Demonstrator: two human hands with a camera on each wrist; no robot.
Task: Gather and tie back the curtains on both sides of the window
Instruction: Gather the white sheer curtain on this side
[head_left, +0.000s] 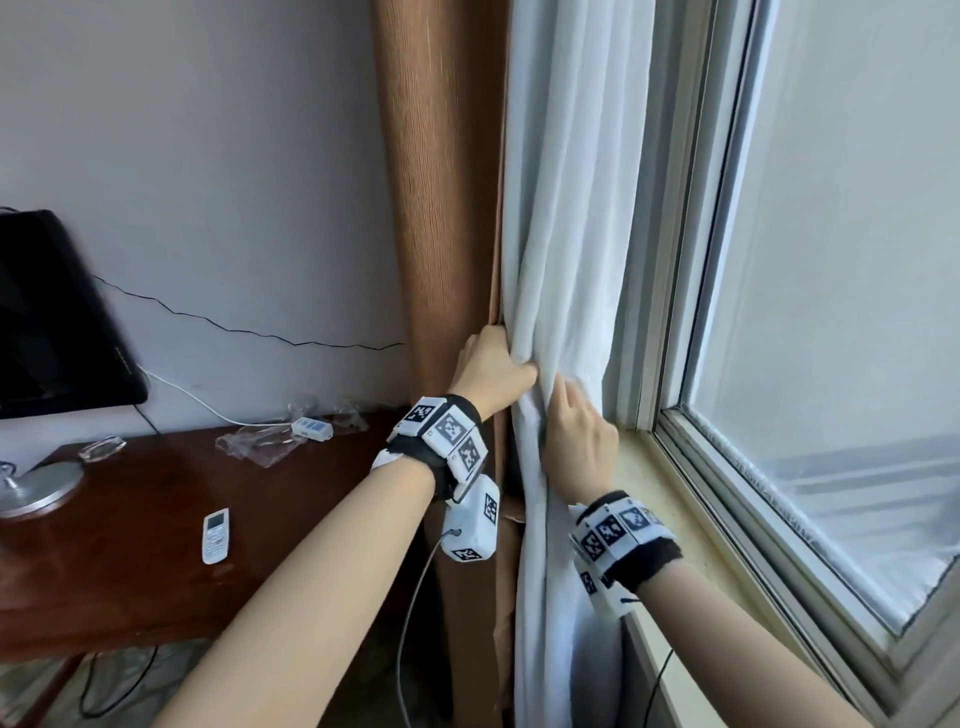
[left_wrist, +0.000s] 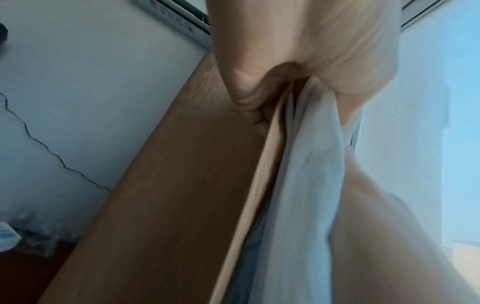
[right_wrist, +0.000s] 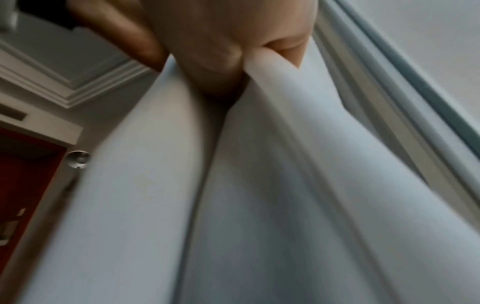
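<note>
Standing at the left end of the window, the person had both bare forearms stretched out, each wrist wrapped in a black band carrying white marker blocks. The right hand was nearest the sill, fingers curled into the folds of the white sheer curtain and pinching a pleat of it; the right wrist view showed the cloth bunched up under the palm. Just above and to the left of it, the left hand was clamped round the meeting edges of the sheer and the brown curtain, thumb on the brown side and fingers tucked behind the white, so both cloths were gripped together. The two hands sat close, almost touching.

Both curtains hung full length against the left side of the window frame, the brown one toward the wall, the white one toward the glass, gathered into narrow columns. No tie was to be seen on them.

To the left stood a dark wooden counter with a white remote control lying on it, some clear plastic wrapping and a small white box further back by the wall. A silver lamp base sat at its left edge, and behind that a black screen leaned against the pale wall. A thin crack ran across the wall toward the brown curtain.
</note>
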